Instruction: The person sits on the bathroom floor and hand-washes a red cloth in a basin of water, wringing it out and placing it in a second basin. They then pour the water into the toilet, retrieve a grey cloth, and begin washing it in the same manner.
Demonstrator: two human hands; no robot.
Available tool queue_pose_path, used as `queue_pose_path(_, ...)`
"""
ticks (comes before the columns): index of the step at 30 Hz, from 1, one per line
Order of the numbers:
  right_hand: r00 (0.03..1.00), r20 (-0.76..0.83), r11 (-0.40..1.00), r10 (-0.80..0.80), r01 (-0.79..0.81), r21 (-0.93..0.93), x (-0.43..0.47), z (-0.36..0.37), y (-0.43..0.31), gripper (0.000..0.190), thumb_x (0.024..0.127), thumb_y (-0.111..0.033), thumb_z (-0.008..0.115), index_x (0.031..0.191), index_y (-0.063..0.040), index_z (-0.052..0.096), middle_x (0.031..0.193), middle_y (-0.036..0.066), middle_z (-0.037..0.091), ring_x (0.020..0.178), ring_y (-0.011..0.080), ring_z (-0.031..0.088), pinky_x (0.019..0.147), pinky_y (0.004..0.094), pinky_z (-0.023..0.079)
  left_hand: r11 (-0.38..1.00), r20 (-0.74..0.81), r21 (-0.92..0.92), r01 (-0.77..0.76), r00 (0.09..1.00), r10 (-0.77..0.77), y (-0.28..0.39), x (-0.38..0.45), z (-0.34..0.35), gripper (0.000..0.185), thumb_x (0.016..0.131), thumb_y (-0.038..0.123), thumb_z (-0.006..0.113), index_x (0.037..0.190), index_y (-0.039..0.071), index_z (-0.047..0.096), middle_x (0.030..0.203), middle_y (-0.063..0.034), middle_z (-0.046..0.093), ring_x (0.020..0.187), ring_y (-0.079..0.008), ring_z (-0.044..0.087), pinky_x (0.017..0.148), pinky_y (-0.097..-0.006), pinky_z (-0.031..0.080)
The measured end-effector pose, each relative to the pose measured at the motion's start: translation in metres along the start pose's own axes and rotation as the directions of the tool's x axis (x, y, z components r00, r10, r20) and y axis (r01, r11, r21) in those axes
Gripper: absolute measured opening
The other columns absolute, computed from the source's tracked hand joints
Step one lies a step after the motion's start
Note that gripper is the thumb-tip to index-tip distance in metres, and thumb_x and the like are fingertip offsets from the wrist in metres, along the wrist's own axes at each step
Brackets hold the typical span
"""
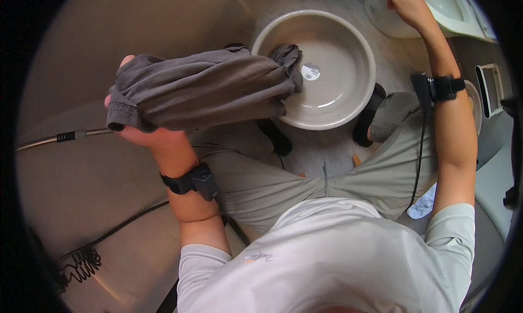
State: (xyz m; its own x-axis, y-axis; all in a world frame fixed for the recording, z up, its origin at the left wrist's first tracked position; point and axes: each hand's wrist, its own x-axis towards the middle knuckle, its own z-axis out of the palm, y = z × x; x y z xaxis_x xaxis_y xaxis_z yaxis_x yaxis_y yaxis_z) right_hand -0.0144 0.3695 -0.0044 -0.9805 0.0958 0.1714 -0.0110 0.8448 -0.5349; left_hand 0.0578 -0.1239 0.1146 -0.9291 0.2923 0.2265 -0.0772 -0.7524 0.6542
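Observation:
My left hand (pixel 157 138) is closed around a dark grey knit garment (pixel 200 88), with some fingers hidden behind the cloth. A stitched, ribbed edge shows near my hand. The garment stretches rightward, and its crumpled far end overlaps the left side of a large beige round plastic basin (pixel 339 88). A round label bearing writing is stuck to the basin's bottom; I see no water in it. My right hand (pixel 406 7) is raised at the top right edge with fingers curled, in front of a white oval-rimmed vessel (pixel 374 13). Whether it holds anything cannot be told.
A thin metal pole (pixel 88 134) runs along the left. A black coiled cable (pixel 83 264) lies at lower left. My feet in black footwear flank the basin. At right are a white rectangular frame (pixel 490 90) and a pale blue crumpled item (pixel 423 202).

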Motion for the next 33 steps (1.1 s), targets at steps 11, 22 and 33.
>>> queue_pose_path(11, 0.962, 0.193, 0.98, -0.194, 0.199, -0.002, -0.045, 0.064, -0.012, 0.05, 0.086, -0.011, 0.07, 0.135, -0.01, 0.059, 0.121, 0.021, 0.067, 0.102, 0.0361, 0.067, 0.092, 0.044, 0.054, 0.998, 0.113, -0.002, 0.061, 0.992, -0.061, -0.014, 0.019, 0.016, 0.056, 0.095, 0.046, 0.057, 0.129, 0.003, 0.049, 0.115, -0.0151, 0.064, 0.11, -0.0335, 0.063, 0.098, -0.0531, 0.05)
queue_pose_path(22, 0.789, 0.452, 0.9, -0.417, 0.289, 0.325, -0.069, 0.029, -0.139, 0.028, 0.084, -0.014, 0.069, 0.111, -0.008, 0.07, 0.108, 0.014, 0.069, 0.103, 0.0361, 0.064, 0.09, 0.044, 0.052, 0.934, 0.119, 0.335, 0.123, 0.978, -0.172, 0.012, 0.052, 0.114, 0.058, 0.097, 0.046, 0.055, 0.134, 0.002, 0.044, 0.121, -0.0193, 0.06, 0.113, -0.0329, 0.061, 0.101, -0.0531, 0.05)
queue_pose_path(33, 0.949, -0.097, 0.63, -0.301, 0.274, 0.727, -0.061, -0.03, -0.118, 0.022, 0.091, -0.013, 0.055, 0.103, 0.003, 0.063, 0.094, 0.022, 0.068, 0.087, 0.0321, 0.066, 0.08, 0.0396, 0.051, 0.809, -0.134, 0.376, 0.452, 0.89, -0.435, -0.039, 0.065, 0.077, 0.035, 0.105, 0.032, 0.048, 0.121, 0.005, 0.062, 0.122, -0.0158, 0.066, 0.113, -0.0311, 0.063, 0.096, -0.051, 0.051)
